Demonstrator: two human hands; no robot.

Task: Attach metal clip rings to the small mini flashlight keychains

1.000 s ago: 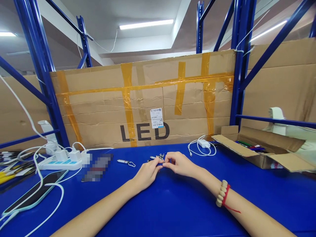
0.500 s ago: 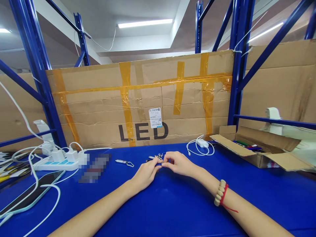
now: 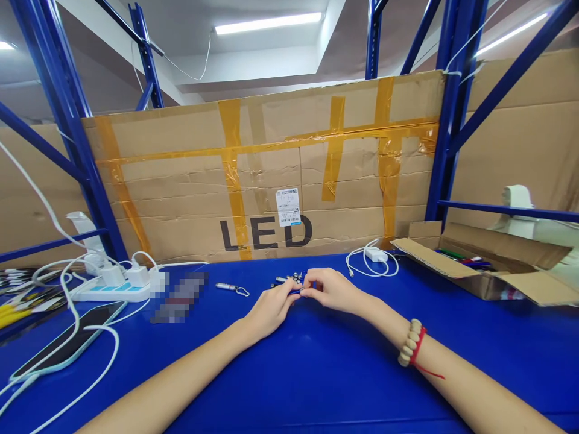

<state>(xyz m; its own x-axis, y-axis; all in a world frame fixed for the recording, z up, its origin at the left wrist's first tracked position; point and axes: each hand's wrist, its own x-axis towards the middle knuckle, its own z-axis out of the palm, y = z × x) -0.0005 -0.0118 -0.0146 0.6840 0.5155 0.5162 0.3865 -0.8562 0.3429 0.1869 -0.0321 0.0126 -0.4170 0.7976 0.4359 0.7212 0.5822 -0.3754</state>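
Observation:
Both my hands meet at the middle of the blue table (image 3: 316, 374). My left hand (image 3: 270, 309) and my right hand (image 3: 332, 290) pinch a small dark-blue and silver part (image 3: 297, 292) between their fingertips; it is too small to name. Just behind the fingers lies a small pile of silver metal parts (image 3: 293, 278). A silver keychain flashlight with a clip (image 3: 231, 289) rests on the table to the left of my left hand. A bead bracelet with a red string (image 3: 412, 343) is on my right wrist.
A power strip with white chargers (image 3: 113, 288) and a phone on a cable (image 3: 67, 345) lie at the left. A coiled white cable with its charger (image 3: 373, 259) lies behind. An open cardboard box (image 3: 488, 271) holds coloured pens at right. A taped "LED" cardboard sheet (image 3: 266, 181) stands behind.
My hands stay pinched together at the same spot; only the head camera has shifted slightly, so the scene sits a little higher.

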